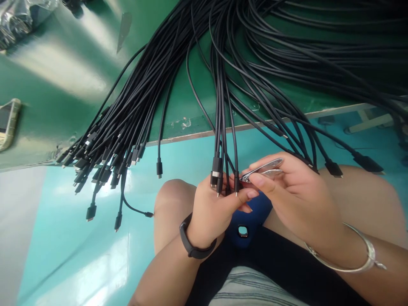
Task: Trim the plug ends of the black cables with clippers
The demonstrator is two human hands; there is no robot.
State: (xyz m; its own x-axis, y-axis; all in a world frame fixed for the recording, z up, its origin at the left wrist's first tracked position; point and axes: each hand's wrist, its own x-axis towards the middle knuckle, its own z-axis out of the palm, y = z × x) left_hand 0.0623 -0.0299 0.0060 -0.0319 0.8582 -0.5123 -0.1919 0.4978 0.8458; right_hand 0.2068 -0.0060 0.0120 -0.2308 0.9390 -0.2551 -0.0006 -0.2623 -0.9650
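Note:
Several black cables (219, 106) hang over the table edge into my left hand (213, 208), which is closed around their connector ends. One cable's connector (236, 183) is pinched near my left thumb and index finger, its metal tip pointing down. In my right hand (296, 191) is a silver nail clipper (264, 169), held between thumb and fingers. The clipper's jaw end is right at that pinched connector; whether it touches the connector I cannot tell. Parts of the fingers on both hands are hidden behind the cables and the clipper.
On the green table (70, 85) a thick bundle of black cables (137, 93) drapes over the edge at left. More cables (293, 55) spread to the right. A phone (8, 123) lies at far left, plastic bags (19, 21) at the back. A blue phone (251, 216) rests on my lap.

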